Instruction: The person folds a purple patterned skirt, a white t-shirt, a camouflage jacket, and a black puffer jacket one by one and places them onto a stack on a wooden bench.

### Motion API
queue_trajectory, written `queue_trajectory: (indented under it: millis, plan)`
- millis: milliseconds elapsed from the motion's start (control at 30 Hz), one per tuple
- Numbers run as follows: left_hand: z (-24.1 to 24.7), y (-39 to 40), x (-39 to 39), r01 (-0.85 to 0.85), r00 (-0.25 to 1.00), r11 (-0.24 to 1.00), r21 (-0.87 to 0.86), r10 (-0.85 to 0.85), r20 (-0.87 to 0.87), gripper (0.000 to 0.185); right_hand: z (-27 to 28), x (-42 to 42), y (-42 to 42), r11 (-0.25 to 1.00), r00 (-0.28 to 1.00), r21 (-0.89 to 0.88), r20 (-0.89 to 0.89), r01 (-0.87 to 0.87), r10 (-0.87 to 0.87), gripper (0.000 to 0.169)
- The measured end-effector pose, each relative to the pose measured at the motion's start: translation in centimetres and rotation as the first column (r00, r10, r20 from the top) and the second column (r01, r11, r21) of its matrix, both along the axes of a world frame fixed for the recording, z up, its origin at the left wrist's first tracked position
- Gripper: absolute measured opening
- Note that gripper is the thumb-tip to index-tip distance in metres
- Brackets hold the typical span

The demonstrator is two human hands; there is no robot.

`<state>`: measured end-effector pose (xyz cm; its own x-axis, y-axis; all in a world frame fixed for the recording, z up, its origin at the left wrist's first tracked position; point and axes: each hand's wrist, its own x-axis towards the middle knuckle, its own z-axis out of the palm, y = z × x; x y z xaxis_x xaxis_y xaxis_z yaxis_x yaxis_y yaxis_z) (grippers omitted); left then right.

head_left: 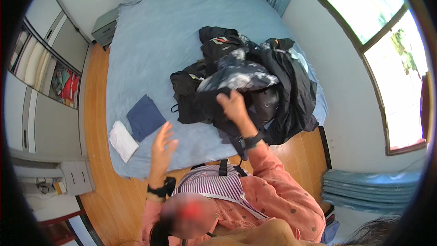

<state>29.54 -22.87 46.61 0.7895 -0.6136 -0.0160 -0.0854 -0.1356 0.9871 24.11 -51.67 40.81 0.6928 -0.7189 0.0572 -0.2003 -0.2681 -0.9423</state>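
A heap of dark clothes, mostly black, lies on the right part of the bed, with a black and white patterned garment on top. My right hand is at the near side of the heap, touching or just above a black garment; whether its fingers grip the cloth is unclear. My left hand is raised above the near edge of the bed with its fingers apart and holds nothing. Close to it lie a folded navy cloth item and, further left, a folded white one.
The bed has a light blue cover. Wardrobes line the left wall, and a grey-green nightstand stands by the headboard. Windows are at the right. Folded blue curtain fabric is at the lower right.
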Motion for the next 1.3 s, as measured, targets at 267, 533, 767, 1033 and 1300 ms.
queue_trajectory:
  millis: [267,533,767,1033,1300]
  plan:
    - [-10.4,-9.6,3.5,0.447,0.880,0.840,0.308,-0.474,0.016,0.089,-4.4,-5.8,10.8,0.908,0.852,0.093,-0.319,-0.408,0.415,0.031]
    - [-12.5,-11.3,3.8,0.047,0.974,0.986,0.163,-0.082,0.212,0.043,-5.4,-7.8,-1.8,0.860,0.980,0.482,-0.021,-0.165,0.200,0.025]
    - [0.8,-8.3,6.2,-0.283,0.899,0.958,-0.058,0.285,0.331,0.041,-7.8,-10.8,-24.6,0.843,0.882,-0.447,-0.209,0.298,-0.423,0.057]
    - [-8.1,-5.8,6.4,-0.522,0.851,0.836,0.170,0.497,0.172,0.043,-12.4,-13.7,-32.2,0.811,0.591,-0.485,-0.564,0.327,-0.576,0.050]
    - [-8.1,-15.4,1.6,0.207,0.875,0.973,0.098,-0.140,-0.464,0.053,2.8,-5.1,-14.7,0.962,0.992,-0.243,0.024,0.127,-0.125,0.024]
